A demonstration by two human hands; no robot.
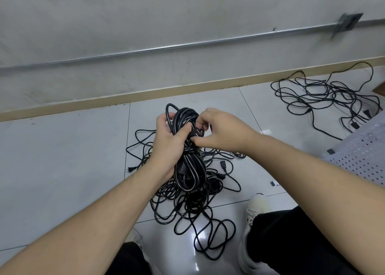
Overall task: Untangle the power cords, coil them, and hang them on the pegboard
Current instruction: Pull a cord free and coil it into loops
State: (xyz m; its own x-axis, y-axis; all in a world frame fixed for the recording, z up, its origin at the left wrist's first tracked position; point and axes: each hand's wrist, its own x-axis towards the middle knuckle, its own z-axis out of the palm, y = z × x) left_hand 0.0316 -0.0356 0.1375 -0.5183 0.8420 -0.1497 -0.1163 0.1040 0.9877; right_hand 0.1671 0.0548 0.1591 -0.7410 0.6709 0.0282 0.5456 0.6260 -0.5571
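Coil (pixel 188 149) floppy, springy; your left hand (pixel 166 147) grips waist mid-frame, right hand (pixel 220 131) pinches wrap. Squeeze waist, else loops slip.

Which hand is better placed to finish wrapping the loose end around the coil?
The right hand, probably: it already pinches the cord end at the middle of the coiled cord, while the left hand grips the bundle and should only hold it.

The cords (pixel 188 166) are black. The floor (pixel 62 160) is pale grey tile. The pegboard (pixel 362 156) is white with dots. The trousers (pixel 302 243) are black.
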